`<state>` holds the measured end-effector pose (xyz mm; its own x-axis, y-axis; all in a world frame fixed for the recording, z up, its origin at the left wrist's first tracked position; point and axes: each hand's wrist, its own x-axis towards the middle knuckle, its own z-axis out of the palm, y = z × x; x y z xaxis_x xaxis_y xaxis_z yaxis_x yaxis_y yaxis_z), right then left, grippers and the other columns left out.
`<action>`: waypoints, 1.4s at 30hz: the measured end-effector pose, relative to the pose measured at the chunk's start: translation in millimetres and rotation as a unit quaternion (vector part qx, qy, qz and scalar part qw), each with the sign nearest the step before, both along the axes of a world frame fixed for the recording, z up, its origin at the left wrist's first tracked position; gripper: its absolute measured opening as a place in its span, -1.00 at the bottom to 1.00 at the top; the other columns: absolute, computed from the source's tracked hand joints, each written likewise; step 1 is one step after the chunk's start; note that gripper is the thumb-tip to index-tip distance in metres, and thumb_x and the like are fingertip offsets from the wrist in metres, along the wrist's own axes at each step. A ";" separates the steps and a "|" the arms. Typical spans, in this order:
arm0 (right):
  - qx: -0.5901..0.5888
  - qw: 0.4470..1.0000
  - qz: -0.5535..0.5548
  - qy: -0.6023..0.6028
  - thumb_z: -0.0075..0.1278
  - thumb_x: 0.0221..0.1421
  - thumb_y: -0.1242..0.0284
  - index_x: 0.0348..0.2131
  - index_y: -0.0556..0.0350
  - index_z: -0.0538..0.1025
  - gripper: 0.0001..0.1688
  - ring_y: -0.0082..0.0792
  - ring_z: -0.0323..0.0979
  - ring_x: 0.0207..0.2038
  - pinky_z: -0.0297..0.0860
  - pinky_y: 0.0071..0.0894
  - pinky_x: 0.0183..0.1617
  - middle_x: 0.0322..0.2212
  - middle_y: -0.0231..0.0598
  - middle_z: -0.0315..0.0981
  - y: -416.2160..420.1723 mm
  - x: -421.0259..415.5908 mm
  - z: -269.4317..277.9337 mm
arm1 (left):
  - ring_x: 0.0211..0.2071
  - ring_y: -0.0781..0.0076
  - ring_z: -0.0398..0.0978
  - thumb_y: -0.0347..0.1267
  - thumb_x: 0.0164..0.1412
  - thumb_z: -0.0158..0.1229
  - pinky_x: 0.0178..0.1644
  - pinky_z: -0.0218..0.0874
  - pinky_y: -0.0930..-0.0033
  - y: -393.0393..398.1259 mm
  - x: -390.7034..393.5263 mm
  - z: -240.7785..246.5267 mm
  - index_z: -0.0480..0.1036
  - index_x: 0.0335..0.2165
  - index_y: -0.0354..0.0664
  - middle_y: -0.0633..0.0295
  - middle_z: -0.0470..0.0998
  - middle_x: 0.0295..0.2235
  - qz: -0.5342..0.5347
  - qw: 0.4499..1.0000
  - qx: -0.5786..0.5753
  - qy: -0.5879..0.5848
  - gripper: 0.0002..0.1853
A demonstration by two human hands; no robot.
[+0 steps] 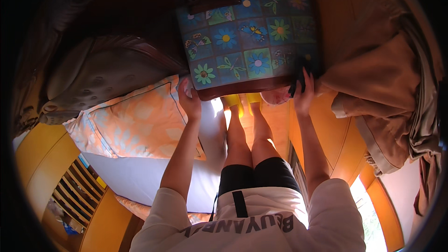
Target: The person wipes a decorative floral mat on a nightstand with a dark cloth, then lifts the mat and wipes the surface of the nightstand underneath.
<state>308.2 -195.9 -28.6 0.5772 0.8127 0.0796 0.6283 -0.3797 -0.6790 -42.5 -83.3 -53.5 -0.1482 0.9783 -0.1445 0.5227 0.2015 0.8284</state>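
Before me is a dark wood bedside cabinet (245, 85), its top under a patterned cover (241, 38) of blue and green squares with flowers, butterflies and dragonflies. My left hand (190, 99) is at the cabinet's near left corner, its fingers spread beside the edge, apparently empty. At the near right, my right hand (303, 94) has its fingers bent around a dark, soft-looking item (299, 82) too shadowed to name. A round pinkish thing (276, 96) shows just left of that hand, below the cabinet edge.
To the left lie an orange patterned pillow (140, 122) and a bed with a pale sheet (140, 175), against a tufted headboard (101, 73). Brown curtains (378, 70) hang at the right before wooden panels (318, 126). Yellow slippers (232, 101) are on my feet below.
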 end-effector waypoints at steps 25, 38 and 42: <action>-0.068 0.947 0.254 -0.185 -0.01 -0.12 0.54 0.05 -0.33 0.40 -0.33 -0.10 0.31 -0.11 0.35 -0.11 -0.10 0.10 -0.32 0.21 258.4 -203.5 -21.7 | -0.32 0.51 0.51 -0.50 -0.04 0.36 -0.19 0.31 0.53 9.9 -22.1 -56.9 0.51 -0.27 -0.30 0.23 0.58 -0.35 0.129 0.962 -0.162 -0.178 -0.70; -0.107 0.885 0.442 -0.099 0.02 -0.19 0.58 0.09 -0.36 0.39 -0.23 -0.05 0.29 -0.20 0.35 -0.14 -0.09 0.02 -0.15 0.27 51.2 -168.4 -7.1 | -0.41 0.53 0.50 -0.49 -0.06 0.36 -0.32 0.31 0.51 12.7 -17.0 -46.3 0.54 -0.30 -0.26 0.24 0.58 -0.40 0.134 0.963 -0.185 -0.141 -0.73; -0.166 0.945 0.252 -0.123 0.00 -0.13 0.54 0.13 -0.38 0.33 -0.23 0.04 0.31 -0.15 0.35 -0.08 -0.06 0.01 -0.04 0.28 55.8 -99.7 -1.1 | -0.38 0.48 0.50 -0.51 -0.05 0.35 -0.26 0.32 0.48 11.0 -21.5 -47.8 0.53 -0.30 -0.30 0.22 0.57 -0.37 0.135 0.963 -0.176 -0.154 -0.73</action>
